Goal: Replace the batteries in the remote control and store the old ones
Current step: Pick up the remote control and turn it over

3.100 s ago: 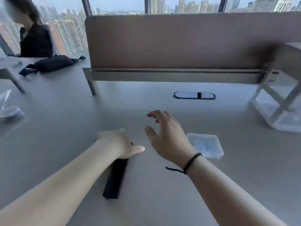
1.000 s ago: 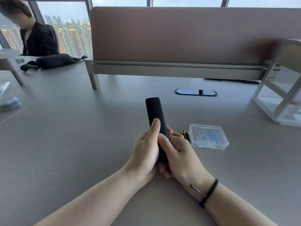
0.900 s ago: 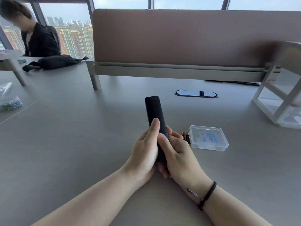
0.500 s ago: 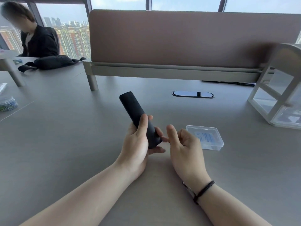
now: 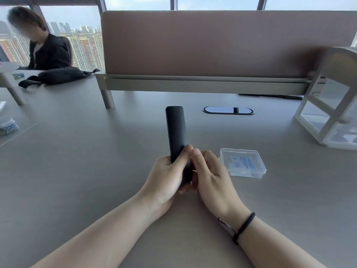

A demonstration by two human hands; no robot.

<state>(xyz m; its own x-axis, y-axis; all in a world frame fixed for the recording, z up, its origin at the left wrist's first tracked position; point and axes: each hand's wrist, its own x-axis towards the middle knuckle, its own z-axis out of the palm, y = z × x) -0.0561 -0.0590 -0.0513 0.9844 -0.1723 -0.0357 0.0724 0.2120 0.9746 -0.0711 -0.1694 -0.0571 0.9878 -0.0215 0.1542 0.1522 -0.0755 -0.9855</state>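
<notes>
A slim black remote control (image 5: 176, 128) points away from me, held above the grey table (image 5: 77, 161) at the middle of the view. My left hand (image 5: 166, 171) wraps its near end from the left, thumb on its plain top face. My right hand (image 5: 210, 171) grips the same end from the right, its thumb beside the left thumb. A small clear plastic box (image 5: 242, 162) with a blue-printed label lies closed on the table just right of my right hand. The batteries that lay beside the box are hidden behind my right hand.
A brown desk divider (image 5: 212, 45) on metal legs crosses the back. A cable port (image 5: 228, 110) sits in the table behind the remote. A white-framed clear organiser (image 5: 328, 113) stands at the right. A person in black (image 5: 48, 53) and a black bag (image 5: 61, 75) are far left.
Half a second ago the remote tilted left in my left hand alone with my right hand apart. Now it points straight away and both hands grip its near end.
</notes>
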